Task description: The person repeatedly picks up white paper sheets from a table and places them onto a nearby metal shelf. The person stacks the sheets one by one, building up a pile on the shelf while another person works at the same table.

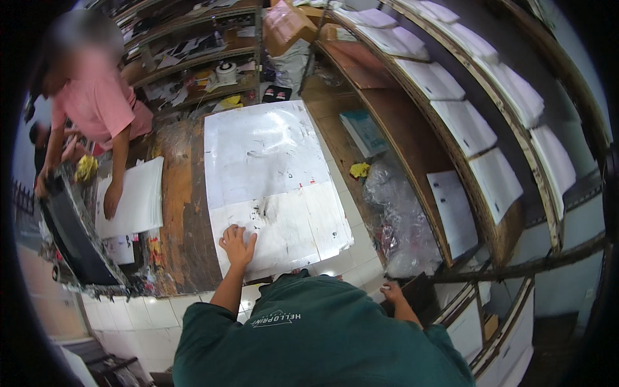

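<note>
My left hand (237, 246) lies with its fingers spread on the near left corner of a smudged white sheet surface (284, 226), which covers the right end of the wooden table. Nothing is held in it. Dark smears and small red marks dot this surface. Low at my right side, apart from the table, my right hand (391, 293) is closed with curled fingers. Something small and pale shows at its fingertips, too small to name.
On the left a person in a pink shirt (100, 106) has one hand on a white paper stack (145, 193) and one on a tilted dark framed screen (80, 226). Shelves with paper stacks (461, 122) line the right. Clear plastic bags (400, 219) lie beside the table.
</note>
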A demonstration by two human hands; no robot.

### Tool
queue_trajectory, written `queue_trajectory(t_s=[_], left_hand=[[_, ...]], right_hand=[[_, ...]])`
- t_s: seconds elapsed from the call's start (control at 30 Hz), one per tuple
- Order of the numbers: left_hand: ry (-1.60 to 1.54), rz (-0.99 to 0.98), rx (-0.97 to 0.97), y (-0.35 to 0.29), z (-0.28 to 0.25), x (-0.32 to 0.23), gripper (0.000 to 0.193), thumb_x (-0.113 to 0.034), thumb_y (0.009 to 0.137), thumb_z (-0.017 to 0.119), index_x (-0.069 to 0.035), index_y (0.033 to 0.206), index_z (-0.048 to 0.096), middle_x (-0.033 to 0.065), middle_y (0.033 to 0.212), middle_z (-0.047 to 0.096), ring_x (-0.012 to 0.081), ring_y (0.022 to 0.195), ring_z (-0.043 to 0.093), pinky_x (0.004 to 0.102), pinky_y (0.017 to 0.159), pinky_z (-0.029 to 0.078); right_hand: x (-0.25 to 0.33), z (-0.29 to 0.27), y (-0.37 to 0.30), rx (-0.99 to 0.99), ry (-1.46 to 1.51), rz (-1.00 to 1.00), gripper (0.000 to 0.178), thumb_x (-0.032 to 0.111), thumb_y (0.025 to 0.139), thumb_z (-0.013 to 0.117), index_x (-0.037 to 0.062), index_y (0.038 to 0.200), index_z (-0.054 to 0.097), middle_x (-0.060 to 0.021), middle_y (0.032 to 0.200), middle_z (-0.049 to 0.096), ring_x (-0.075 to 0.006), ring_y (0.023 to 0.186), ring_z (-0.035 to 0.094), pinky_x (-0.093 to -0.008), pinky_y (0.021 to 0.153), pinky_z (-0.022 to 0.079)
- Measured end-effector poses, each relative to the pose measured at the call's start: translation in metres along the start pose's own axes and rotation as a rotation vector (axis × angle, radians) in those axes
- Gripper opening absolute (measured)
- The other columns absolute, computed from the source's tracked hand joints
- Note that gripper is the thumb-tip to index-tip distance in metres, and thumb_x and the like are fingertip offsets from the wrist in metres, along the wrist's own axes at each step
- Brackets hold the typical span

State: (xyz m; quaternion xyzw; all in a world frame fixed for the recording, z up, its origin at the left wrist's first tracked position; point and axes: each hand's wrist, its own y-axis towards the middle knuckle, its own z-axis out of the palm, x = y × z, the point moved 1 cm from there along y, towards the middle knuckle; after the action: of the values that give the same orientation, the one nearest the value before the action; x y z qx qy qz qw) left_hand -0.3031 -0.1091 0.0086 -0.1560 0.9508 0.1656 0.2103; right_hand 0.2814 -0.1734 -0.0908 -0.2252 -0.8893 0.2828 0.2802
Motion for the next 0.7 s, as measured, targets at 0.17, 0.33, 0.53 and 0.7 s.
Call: queue_trajectory(t_s=[0.17, 0.33, 0.53, 0.7], left_hand=[[-0.052, -0.008, -0.038, -0.001, 0.011, 0.001, 0.051, -0.037, 0.079, 0.062, -0.005, 0.118, 0.050, 0.0145, 0.124, 0.047, 0.0308, 0.119, 0.040, 0.0489, 0.096, 0.022], [0.118, 0.021, -0.090, -0.007, 0.021, 0.018, 0.061, -0.054, 0.084, 0.049, -0.007, 0.123, 0.048, 0.0153, 0.124, 0.047, 0.0324, 0.119, 0.040, 0.0530, 0.091, 0.028], [0.141, 0.029, -0.044, 0.002, 0.028, 0.013, 0.070, -0.064, 0.085, 0.041, -0.011, 0.132, 0.040, 0.0116, 0.120, 0.046, 0.0304, 0.113, 0.041, 0.0505, 0.089, 0.028], [0.109, 0.011, -0.031, 0.001, 0.025, 0.006, 0.073, -0.066, 0.085, 0.039, -0.010, 0.133, 0.038, 0.0116, 0.121, 0.044, 0.0288, 0.114, 0.040, 0.0504, 0.089, 0.028]], right_hand=[[-0.019, 0.006, 0.015, -0.033, -0.093, 0.011, 0.048, 0.036, 0.076, 0.069, 0.0077, 0.113, 0.058, -0.0148, 0.073, 0.063, -0.0229, 0.068, 0.062, -0.0360, 0.065, 0.049], [0.023, -0.007, -0.005, -0.110, -0.084, -0.016, 0.049, 0.035, 0.073, 0.062, 0.0113, 0.115, 0.059, -0.0169, 0.115, 0.059, -0.0328, 0.107, 0.055, -0.0398, 0.092, 0.044], [0.019, 0.012, -0.038, -0.086, 0.036, 0.067, 0.047, 0.033, 0.074, 0.060, 0.0136, 0.117, 0.058, -0.0159, 0.118, 0.057, -0.0333, 0.111, 0.053, -0.0407, 0.094, 0.043], [0.010, 0.006, -0.087, -0.347, 0.132, 0.219, 0.037, 0.030, 0.076, 0.060, 0.0148, 0.110, 0.061, -0.0154, 0.105, 0.063, -0.0327, 0.102, 0.058, -0.0405, 0.088, 0.046]])
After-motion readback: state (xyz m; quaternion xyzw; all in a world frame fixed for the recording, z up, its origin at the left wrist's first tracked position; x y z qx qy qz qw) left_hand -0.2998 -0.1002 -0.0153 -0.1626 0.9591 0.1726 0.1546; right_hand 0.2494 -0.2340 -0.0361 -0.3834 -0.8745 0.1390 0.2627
